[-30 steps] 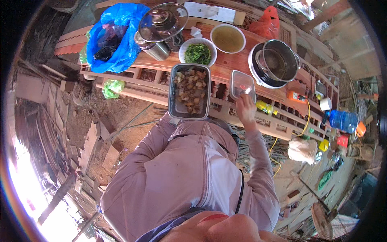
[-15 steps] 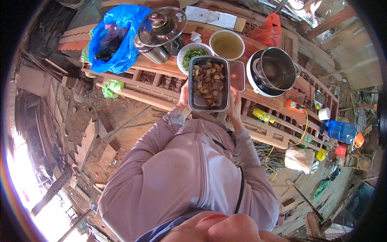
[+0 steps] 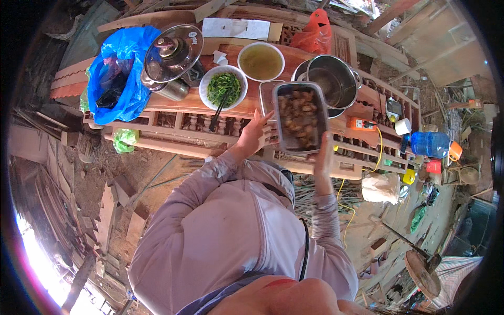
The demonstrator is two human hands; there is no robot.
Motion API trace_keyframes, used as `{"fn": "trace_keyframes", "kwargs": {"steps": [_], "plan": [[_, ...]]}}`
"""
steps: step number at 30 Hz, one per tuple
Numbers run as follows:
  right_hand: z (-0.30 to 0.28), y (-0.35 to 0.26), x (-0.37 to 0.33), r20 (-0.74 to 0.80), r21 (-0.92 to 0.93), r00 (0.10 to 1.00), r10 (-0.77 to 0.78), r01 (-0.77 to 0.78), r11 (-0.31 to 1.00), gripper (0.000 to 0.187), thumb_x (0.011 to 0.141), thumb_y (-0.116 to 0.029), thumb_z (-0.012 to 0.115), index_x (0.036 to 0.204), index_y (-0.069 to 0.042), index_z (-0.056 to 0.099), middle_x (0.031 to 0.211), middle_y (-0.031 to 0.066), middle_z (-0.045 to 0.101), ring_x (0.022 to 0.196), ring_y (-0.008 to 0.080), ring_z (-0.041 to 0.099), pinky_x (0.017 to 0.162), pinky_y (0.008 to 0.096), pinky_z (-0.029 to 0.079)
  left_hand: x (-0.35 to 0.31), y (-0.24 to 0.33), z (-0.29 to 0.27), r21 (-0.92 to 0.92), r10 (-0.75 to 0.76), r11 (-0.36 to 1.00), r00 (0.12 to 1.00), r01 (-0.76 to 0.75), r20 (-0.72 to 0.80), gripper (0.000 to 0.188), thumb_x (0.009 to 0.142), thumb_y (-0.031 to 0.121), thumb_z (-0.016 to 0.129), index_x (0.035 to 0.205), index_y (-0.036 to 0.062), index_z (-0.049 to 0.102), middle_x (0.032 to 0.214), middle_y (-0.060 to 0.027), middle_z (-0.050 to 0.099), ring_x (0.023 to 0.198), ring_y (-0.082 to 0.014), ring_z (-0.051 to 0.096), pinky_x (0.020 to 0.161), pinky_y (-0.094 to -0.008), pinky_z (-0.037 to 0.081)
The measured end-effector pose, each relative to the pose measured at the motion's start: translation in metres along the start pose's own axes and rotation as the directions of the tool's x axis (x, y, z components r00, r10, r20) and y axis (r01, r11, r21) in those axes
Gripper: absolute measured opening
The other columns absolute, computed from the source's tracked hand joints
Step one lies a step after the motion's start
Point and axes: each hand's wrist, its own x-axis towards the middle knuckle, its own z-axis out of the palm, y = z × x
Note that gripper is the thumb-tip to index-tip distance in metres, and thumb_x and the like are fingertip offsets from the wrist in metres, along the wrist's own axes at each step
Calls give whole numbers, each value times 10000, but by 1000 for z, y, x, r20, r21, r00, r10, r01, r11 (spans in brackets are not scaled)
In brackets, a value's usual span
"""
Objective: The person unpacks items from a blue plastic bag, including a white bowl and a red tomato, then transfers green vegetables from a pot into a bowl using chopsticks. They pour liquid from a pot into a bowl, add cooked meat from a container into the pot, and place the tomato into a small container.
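A clear rectangular plastic container (image 3: pixel 302 118) of browned meat pieces is tilted slightly at the front of the wooden bench, before a steel pot. My right hand (image 3: pixel 324 156) grips its lower right edge. My left hand (image 3: pixel 253 134) is open at its left side, fingers spread and pointing at the container; whether a fingertip touches it I cannot tell. Partly behind the container lies a clear plastic lid (image 3: pixel 268 97). The steel pot (image 3: pixel 336 84) stands open just beyond. To the left, a white bowl of chopped greens (image 3: pixel 223 86) carries dark chopsticks (image 3: pixel 219 113).
A white bowl of yellowish broth (image 3: pixel 261 62) sits behind the greens. Farther left are a glass pot lid (image 3: pixel 173 52) on a steel vessel and a blue plastic bag (image 3: pixel 118 79). An orange power socket (image 3: pixel 362 124) with a yellow cord lies right of the container.
The view has turned, so the bench things sit farther left. The container has gone right, toward the pot. My left hand has come off its side and its fingers have spread.
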Motion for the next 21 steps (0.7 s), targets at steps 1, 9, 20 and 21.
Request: {"fn": "trace_keyframes", "kwargs": {"steps": [1, 9, 20, 21], "plan": [[-5, -22, 4, -6, -37, 999, -50, 50, 998, 515, 964, -463, 386, 1173, -9, 514, 956, 73, 570, 712, 140, 554, 514, 275, 444, -5, 2, -3, 36, -8, 999, 1000, 7, 27, 678, 901, 614, 344, 1415, 172, 308, 1315, -94, 449, 1164, -243, 458, 984, -417, 327], [-56, -108, 108, 122, -777, 786, -606, 455, 435, 418, 936, -405, 441, 1234, -131, 547, 1065, 201, 574, 1008, 371, 554, 822, 446, 438, -39, 6, -37, 376, -89, 925, 994, 60, 59, 745, 880, 652, 340, 1398, 117, 354, 1255, -70, 509, 1130, -186, 476, 924, -360, 357], [-4, -90, 165, 690, -724, 368, -624, 379, -577, 401, 806, -404, 611, 1155, -208, 593, 868, 135, 504, 826, 292, 532, 674, 395, 401, -43, -10, -87, 532, -20, 846, 1000, 26, -17, 702, 890, 627, 360, 1376, 122, 391, 1228, -57, 531, 1051, -157, 499, 852, -311, 389], [-5, -89, 165, 704, -710, 346, -620, 376, -595, 405, 804, -406, 611, 1158, -210, 592, 864, 130, 502, 830, 291, 531, 680, 395, 402, -43, -11, -89, 574, -5, 818, 999, 27, -39, 689, 892, 617, 368, 1363, 115, 408, 1204, -55, 545, 1040, -153, 505, 838, -306, 394]]}}
